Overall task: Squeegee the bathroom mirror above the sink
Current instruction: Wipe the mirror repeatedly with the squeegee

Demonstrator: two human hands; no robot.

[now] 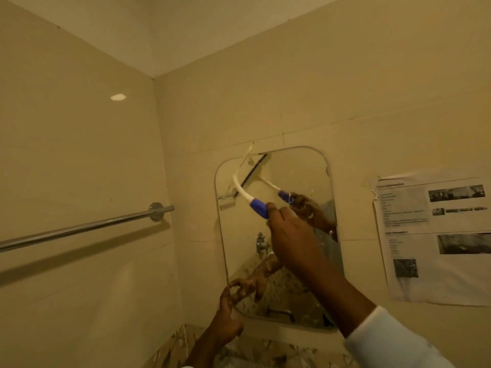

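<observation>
R hand (288, 229) gripping squeegee (248, 193); raised

The squeegee (249, 193) has a white curved handle with a blue-violet grip and a dark blade. The walls (79, 155) are plain cream-yellow tile. The towel rail (87, 225) is shiny chrome. The paper sheet (435, 235) is white with black text and grey-black photos. The sleeve (393, 341) is white. A leafy grey-on-beige pattern covers the lower tiles (265, 354).
</observation>
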